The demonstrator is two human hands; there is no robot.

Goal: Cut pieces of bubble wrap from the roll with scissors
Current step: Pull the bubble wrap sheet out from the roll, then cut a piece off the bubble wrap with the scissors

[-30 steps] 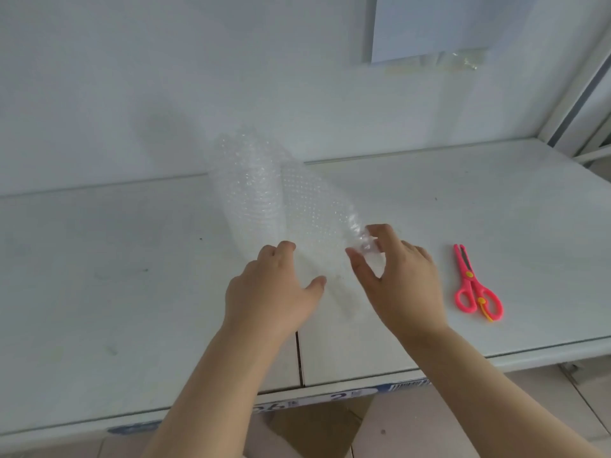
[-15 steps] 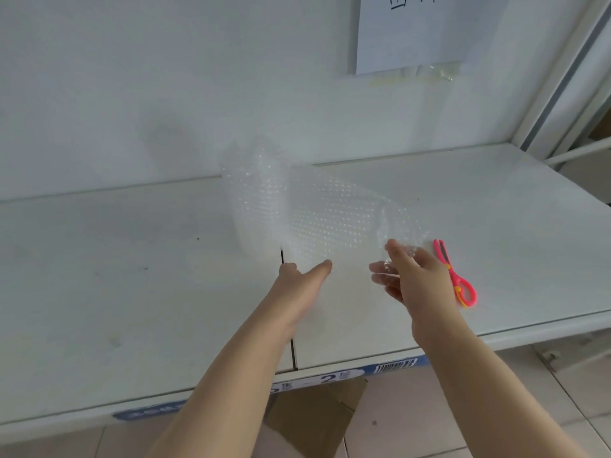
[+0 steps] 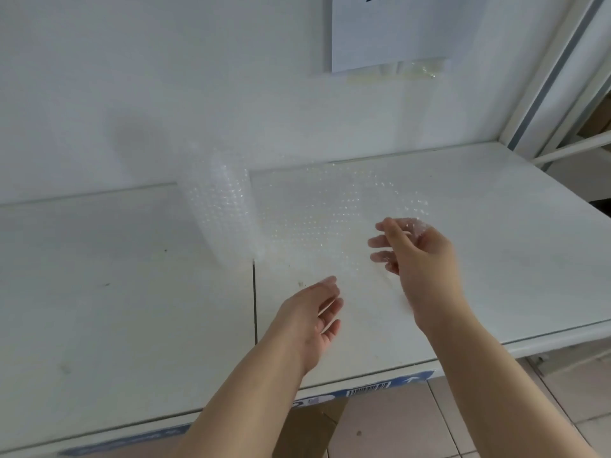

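Note:
The clear bubble wrap roll stands on the white shelf near the back wall. A loose sheet of bubble wrap stretches from the roll to the right, lifted off the shelf. My right hand pinches the sheet's right end between thumb and fingers. In front of the sheet, my left hand hovers with relaxed fingers and touches nothing. The scissors are not visible; my right hand and the sheet cover the spot where they lay.
A paper sheet is taped to the back wall. A metal shelf post rises at the right. The shelf's front edge carries a blue label strip. Tiled floor lies below.
My right hand has pulled the sheet further right, unrolling more wrap. My left hand let go of the roll and drew back toward me. The pink scissors went out of sight.

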